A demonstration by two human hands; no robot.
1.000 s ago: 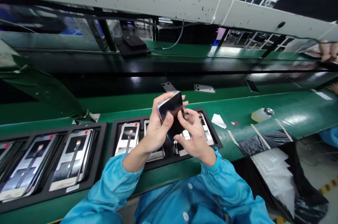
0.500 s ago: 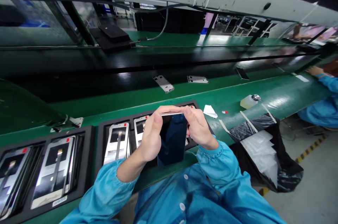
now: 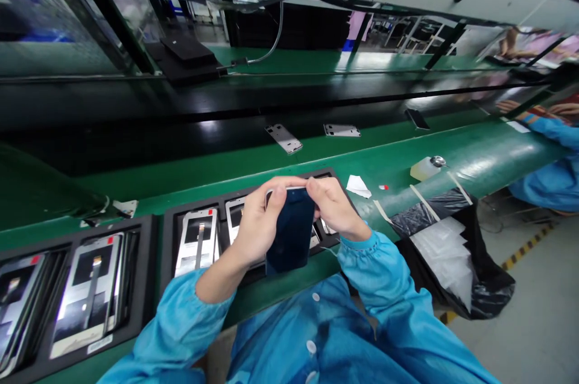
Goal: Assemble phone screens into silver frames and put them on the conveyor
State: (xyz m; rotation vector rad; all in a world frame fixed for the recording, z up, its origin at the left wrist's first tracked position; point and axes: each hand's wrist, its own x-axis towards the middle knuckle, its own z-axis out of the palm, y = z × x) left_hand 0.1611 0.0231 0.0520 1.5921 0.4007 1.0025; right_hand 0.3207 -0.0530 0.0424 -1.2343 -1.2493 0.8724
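Note:
A dark phone screen panel [image 3: 289,230] is held upright over the near edge of the green bench. My left hand [image 3: 254,226] grips its left side, thumb on the front and fingers curled over the top. At the panel's top right corner my right hand [image 3: 332,206] pinches, fingers closed. Under both hands lies a black tray [image 3: 168,233] with several phone frames [image 3: 198,241] in slots.
A second black tray [image 3: 143,287] of frames lies at the left. Two loose metal frames [image 3: 283,137] rest on the black conveyor beyond. A small bottle [image 3: 425,167], paper scraps and a black bag [image 3: 456,251] are at the right. Another person's sleeve [image 3: 547,179] shows far right.
The panel went from tilted and raised to upright and nearer my body. My right hand shifted from its lower face to its top right corner. The view swung right.

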